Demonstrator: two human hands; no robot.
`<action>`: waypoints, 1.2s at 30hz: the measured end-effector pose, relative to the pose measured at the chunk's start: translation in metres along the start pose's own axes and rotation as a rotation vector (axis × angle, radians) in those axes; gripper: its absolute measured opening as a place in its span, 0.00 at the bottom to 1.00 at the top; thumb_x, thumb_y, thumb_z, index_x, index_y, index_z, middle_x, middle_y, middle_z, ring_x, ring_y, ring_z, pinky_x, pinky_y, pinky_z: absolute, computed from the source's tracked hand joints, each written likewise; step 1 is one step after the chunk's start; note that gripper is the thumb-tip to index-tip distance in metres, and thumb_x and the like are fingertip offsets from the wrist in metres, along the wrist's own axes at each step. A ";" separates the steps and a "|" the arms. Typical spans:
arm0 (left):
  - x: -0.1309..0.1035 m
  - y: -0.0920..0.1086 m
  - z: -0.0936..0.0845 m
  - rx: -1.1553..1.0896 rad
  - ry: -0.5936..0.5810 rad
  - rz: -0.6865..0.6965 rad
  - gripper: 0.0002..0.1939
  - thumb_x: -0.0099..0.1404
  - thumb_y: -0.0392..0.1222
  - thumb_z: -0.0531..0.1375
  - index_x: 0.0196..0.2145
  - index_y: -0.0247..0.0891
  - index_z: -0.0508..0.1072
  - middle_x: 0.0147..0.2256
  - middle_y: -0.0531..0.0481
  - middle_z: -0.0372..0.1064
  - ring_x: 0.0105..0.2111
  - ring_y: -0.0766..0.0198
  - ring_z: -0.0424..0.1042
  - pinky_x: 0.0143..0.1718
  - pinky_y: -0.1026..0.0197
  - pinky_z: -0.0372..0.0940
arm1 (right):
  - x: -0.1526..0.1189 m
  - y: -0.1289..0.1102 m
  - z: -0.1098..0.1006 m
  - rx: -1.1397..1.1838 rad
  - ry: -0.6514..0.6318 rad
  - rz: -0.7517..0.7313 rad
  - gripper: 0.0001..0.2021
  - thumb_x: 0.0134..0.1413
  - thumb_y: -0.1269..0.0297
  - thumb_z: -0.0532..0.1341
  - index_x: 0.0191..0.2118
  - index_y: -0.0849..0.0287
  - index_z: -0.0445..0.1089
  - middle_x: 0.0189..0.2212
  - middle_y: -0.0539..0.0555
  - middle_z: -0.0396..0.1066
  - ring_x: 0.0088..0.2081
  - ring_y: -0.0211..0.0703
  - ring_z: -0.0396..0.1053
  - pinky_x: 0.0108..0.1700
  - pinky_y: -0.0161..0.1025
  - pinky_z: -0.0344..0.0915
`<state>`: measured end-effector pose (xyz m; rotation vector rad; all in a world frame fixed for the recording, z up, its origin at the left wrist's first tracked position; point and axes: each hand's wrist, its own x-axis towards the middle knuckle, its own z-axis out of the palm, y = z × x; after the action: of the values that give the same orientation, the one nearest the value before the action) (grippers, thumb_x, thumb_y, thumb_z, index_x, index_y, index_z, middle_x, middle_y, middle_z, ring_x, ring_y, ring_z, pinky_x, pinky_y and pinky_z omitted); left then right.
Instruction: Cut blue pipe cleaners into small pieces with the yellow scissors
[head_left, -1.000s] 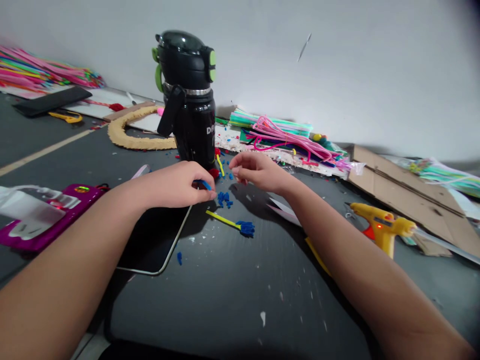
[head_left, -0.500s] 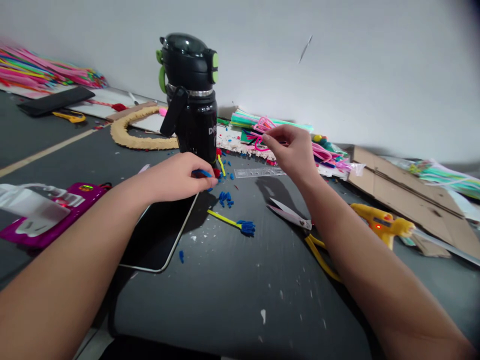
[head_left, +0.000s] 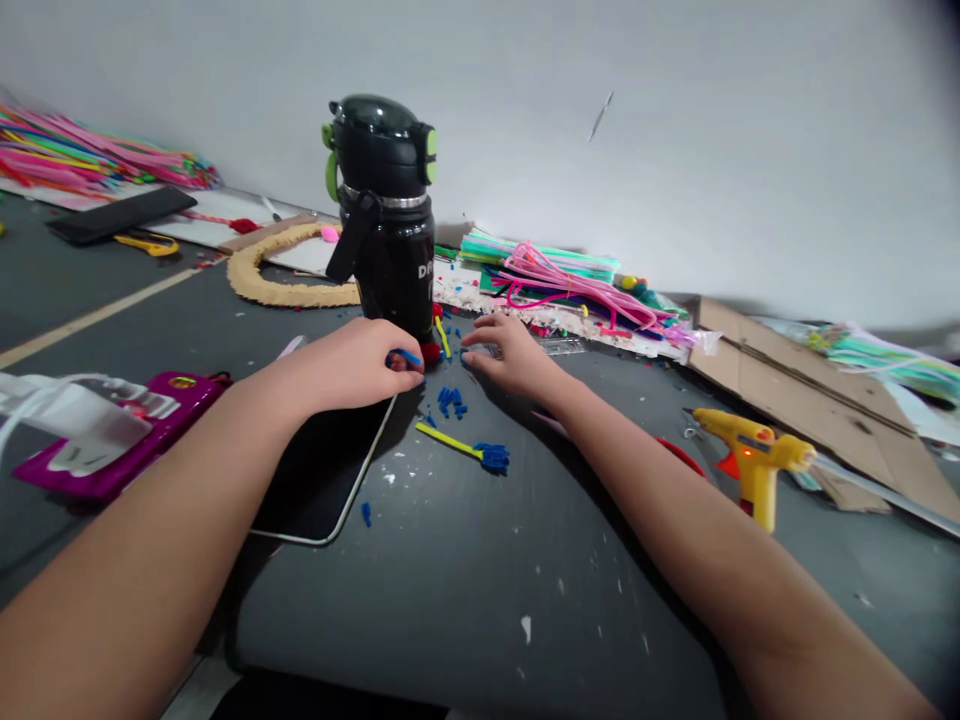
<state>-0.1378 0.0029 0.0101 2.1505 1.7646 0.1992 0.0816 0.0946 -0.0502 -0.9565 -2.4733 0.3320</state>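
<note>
My left hand (head_left: 360, 365) is closed on a short blue pipe cleaner (head_left: 407, 357), above the dark tablet (head_left: 322, 470). Its fingertips are close to a red fuzzy piece (head_left: 430, 353) at the bottle's foot. My right hand (head_left: 506, 355) holds nothing; its fingers are apart, low over the table beside a clear plastic stencil (head_left: 562, 346). Between the hands lie several cut blue bits (head_left: 451, 402). Nearer to me is a yellow pipe cleaner stem (head_left: 448, 440) with a blue tuft (head_left: 493, 458) on its end. My right forearm hides most of the scissors.
A black bottle (head_left: 394, 240) stands behind my left hand. Pink pipe cleaners (head_left: 555, 275) lie along the wall. On the right are a yellow glue gun (head_left: 750, 455), its light lit, and cardboard (head_left: 817, 400). A purple power bank-like device (head_left: 112, 470) with a white plug sits left.
My right hand has come down and left, away from the pink pipe cleaners, and its fingers have opened. My left hand stays nearly in place with the blue piece.
</note>
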 end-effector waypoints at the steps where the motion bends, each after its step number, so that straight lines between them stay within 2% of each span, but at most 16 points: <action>1: 0.000 0.000 0.001 0.023 0.014 -0.028 0.16 0.56 0.53 0.58 0.37 0.45 0.79 0.33 0.51 0.77 0.32 0.60 0.71 0.32 0.61 0.59 | 0.000 -0.001 0.004 -0.018 -0.009 0.007 0.11 0.56 0.61 0.64 0.43 0.57 0.78 0.50 0.60 0.69 0.53 0.53 0.65 0.57 0.51 0.59; 6: 0.004 0.000 0.009 0.108 0.025 -0.024 0.13 0.56 0.52 0.58 0.32 0.45 0.79 0.29 0.49 0.76 0.29 0.58 0.70 0.31 0.60 0.57 | 0.001 -0.005 0.011 -0.016 0.004 0.010 0.06 0.55 0.65 0.64 0.37 0.58 0.78 0.47 0.59 0.70 0.50 0.51 0.65 0.55 0.48 0.60; 13: 0.009 -0.004 0.019 0.125 0.024 0.016 0.11 0.56 0.47 0.56 0.29 0.43 0.78 0.28 0.47 0.74 0.26 0.59 0.69 0.28 0.59 0.55 | 0.001 -0.008 0.005 0.109 0.022 0.022 0.05 0.58 0.71 0.58 0.32 0.61 0.71 0.43 0.60 0.71 0.46 0.47 0.66 0.52 0.44 0.61; 17: 0.007 -0.001 0.017 0.083 -0.027 0.065 0.10 0.55 0.46 0.57 0.31 0.43 0.78 0.28 0.48 0.74 0.26 0.60 0.70 0.28 0.60 0.56 | 0.002 -0.006 -0.006 0.342 -0.004 0.096 0.08 0.60 0.64 0.56 0.34 0.61 0.69 0.37 0.56 0.70 0.40 0.42 0.67 0.43 0.40 0.63; 22: 0.000 0.009 0.008 -0.064 -0.088 0.121 0.12 0.57 0.48 0.59 0.34 0.43 0.80 0.32 0.51 0.77 0.28 0.63 0.71 0.30 0.62 0.59 | 0.002 -0.007 -0.024 0.504 -0.135 0.112 0.13 0.58 0.56 0.58 0.35 0.63 0.70 0.29 0.51 0.67 0.32 0.37 0.62 0.36 0.36 0.58; 27: -0.002 0.015 0.005 -0.152 0.124 0.105 0.20 0.60 0.54 0.58 0.45 0.42 0.77 0.39 0.50 0.77 0.35 0.61 0.73 0.36 0.62 0.62 | 0.001 -0.017 -0.035 0.581 -0.283 0.031 0.16 0.59 0.52 0.59 0.32 0.63 0.69 0.24 0.47 0.59 0.28 0.34 0.55 0.31 0.35 0.52; 29: -0.002 0.017 0.006 -0.191 0.161 0.130 0.20 0.61 0.54 0.58 0.46 0.43 0.76 0.40 0.51 0.77 0.36 0.62 0.72 0.36 0.62 0.62 | 0.001 -0.022 -0.036 0.606 -0.330 0.028 0.17 0.59 0.51 0.59 0.31 0.62 0.68 0.24 0.47 0.58 0.27 0.34 0.54 0.31 0.35 0.52; 33: -0.003 0.020 0.007 -0.188 0.189 0.176 0.15 0.63 0.50 0.56 0.39 0.40 0.78 0.33 0.52 0.76 0.30 0.65 0.70 0.33 0.63 0.60 | 0.001 -0.030 -0.037 0.651 -0.394 0.047 0.15 0.60 0.54 0.58 0.31 0.61 0.66 0.26 0.48 0.63 0.28 0.34 0.57 0.31 0.34 0.55; 36: -0.003 0.020 0.006 -0.191 0.214 0.175 0.14 0.63 0.48 0.56 0.36 0.40 0.78 0.30 0.53 0.75 0.29 0.65 0.70 0.32 0.63 0.59 | 0.002 -0.030 -0.034 0.693 -0.367 0.095 0.13 0.63 0.56 0.56 0.32 0.61 0.66 0.28 0.50 0.66 0.29 0.35 0.62 0.31 0.33 0.59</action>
<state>-0.1177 -0.0041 0.0124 2.2092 1.5889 0.6372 0.0802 0.0760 -0.0087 -0.7483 -2.3228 1.3918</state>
